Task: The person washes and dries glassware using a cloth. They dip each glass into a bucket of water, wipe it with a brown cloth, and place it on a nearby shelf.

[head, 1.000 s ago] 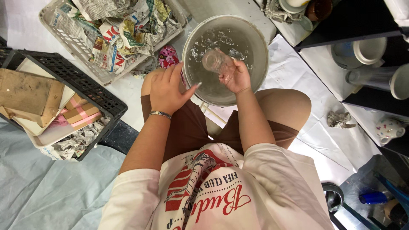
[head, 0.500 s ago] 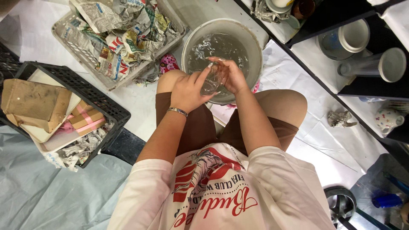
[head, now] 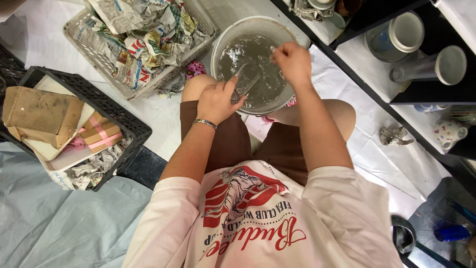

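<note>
Both hands grip: left hand (head: 215, 101) clasps a wet, likely slippery, fragile clear glass (head: 246, 85) over the round grey water basin (head: 218, 47), right hand (head: 293, 62) fisted, contents unclear.

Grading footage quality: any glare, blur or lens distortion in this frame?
Head view: even, soft light with faint shadows; bright glints on the water in the round grey metal basin; the clear glass object at the left hand is hard to make out; right hand is sharp; wide-angle lens bends the black shelf edge.
</note>
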